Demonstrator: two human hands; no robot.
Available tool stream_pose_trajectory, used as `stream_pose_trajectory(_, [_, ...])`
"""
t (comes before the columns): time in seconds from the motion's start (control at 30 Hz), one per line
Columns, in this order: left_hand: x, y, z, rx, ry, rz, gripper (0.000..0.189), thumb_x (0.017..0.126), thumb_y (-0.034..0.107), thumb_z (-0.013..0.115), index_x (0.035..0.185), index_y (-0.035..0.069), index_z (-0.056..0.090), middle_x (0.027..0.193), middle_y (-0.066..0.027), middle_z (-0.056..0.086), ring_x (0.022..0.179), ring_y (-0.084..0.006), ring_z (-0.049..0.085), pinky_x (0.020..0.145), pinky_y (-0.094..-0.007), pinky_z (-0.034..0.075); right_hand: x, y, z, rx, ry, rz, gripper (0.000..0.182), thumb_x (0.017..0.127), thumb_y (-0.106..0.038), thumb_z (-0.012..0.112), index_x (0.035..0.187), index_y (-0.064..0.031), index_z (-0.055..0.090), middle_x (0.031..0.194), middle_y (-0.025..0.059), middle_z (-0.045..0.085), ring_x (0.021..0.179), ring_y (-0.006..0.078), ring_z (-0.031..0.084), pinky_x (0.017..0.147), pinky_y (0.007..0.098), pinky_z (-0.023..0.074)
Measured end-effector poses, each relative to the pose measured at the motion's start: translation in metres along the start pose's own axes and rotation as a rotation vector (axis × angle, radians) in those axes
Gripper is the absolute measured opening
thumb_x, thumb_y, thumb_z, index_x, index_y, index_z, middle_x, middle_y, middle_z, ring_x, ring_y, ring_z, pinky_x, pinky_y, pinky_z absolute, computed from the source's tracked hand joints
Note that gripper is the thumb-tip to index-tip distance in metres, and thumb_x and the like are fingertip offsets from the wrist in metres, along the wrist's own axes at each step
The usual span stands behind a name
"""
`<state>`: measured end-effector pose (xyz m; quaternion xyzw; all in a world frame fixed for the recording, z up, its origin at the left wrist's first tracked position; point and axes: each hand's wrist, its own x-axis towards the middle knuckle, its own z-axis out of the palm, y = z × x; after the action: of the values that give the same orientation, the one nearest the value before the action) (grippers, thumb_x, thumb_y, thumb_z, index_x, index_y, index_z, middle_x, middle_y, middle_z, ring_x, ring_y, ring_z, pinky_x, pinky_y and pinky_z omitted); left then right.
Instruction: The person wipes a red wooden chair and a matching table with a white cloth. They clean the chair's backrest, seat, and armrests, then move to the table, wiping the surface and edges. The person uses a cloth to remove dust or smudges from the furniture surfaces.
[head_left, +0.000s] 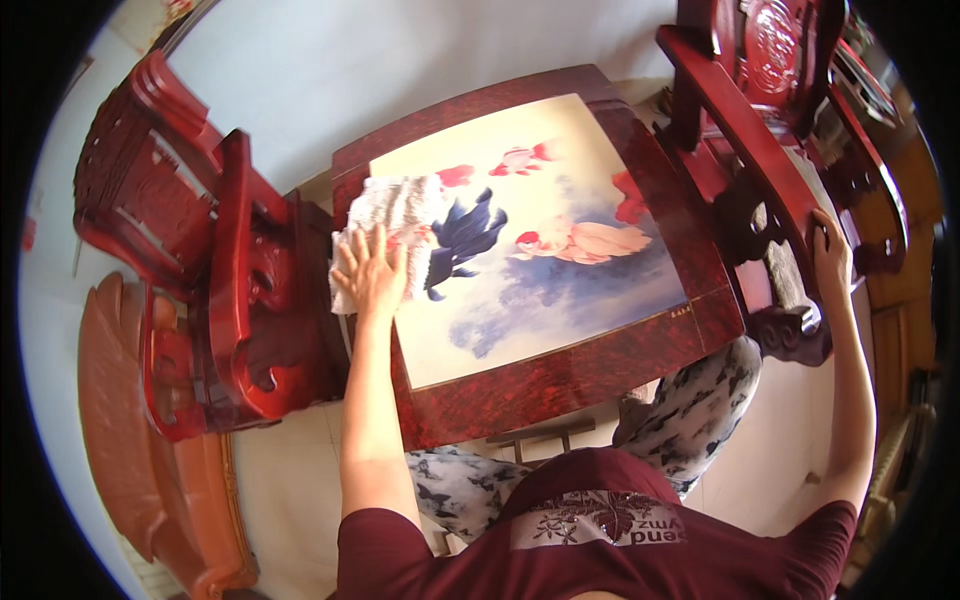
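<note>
My left hand (371, 274) lies flat with its fingers spread on a folded white cloth (394, 206). The cloth, which has some red patterning, rests on the left side of a low table (487, 405) and reaches its left edge. Goldfish in red, orange and dark blue decorate the pale panel (465, 337) of the tabletop, framed by a glossy dark-red border. Off to the right, my right hand (831, 251) is curled over the armrest (757, 161) of a carved red wooden chair (772, 49).
Close against the table's left side stands another carved red wooden armchair (232, 300). An orange-brown sofa (112, 420) is at the far left. Behind the table rises a pale wall (360, 67). My knees, in patterned trousers (697, 405), are at the near edge, above a tiled floor (292, 480).
</note>
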<state>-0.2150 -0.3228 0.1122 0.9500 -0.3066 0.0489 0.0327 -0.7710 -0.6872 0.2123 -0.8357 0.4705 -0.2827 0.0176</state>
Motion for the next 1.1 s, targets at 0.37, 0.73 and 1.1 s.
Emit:
stream_pose_trajectory(0.37, [0.040, 0.124, 0.012, 0.029, -0.062, 0.021, 0.061, 0.094, 0.056, 0.028, 0.146, 0.026, 0.030, 0.154, -0.0119, 0.023, 0.141, -0.0410, 0.016, 0.107, -0.0667, 0.016, -0.003, -0.024, -0.006, -0.048, 0.044, 0.031, 0.028, 0.088, -0.013, 0.052, 0.113, -0.0022, 0.061, 0.125, 0.0170, 0.057, 0.117, 0.0341, 0.053, 0.101, 0.0397, 0.0400])
stream_pose_trajectory(0.73, [-0.086, 0.340, 0.009, -0.166, 0.054, 0.704, 0.061, 0.093, 0.053, 0.037, 0.143, 0.020, 0.038, 0.151, -0.0158, 0.029, 0.140, -0.0432, 0.018, 0.107, -0.0671, 0.012, -0.004, -0.034, -0.005, 0.001, 0.131, 0.006, 0.026, 0.083, -0.012, 0.051, 0.102, 0.0009, 0.064, 0.114, 0.0192, 0.062, 0.111, 0.0347, 0.055, 0.099, 0.0408, 0.0412])
stream_pose_trajectory(1.1, [-0.138, 0.255, 0.003, -0.244, 0.038, 0.677, 0.058, 0.092, 0.050, 0.043, 0.142, 0.021, 0.040, 0.152, -0.0117, 0.029, 0.142, -0.0390, 0.016, 0.111, -0.0617, 0.009, -0.006, -0.028, -0.005, 0.008, 0.137, 0.004, 0.029, 0.085, -0.016, 0.051, 0.105, -0.0001, 0.064, 0.115, 0.0180, 0.062, 0.111, 0.0343, 0.055, 0.098, 0.0403, 0.0412])
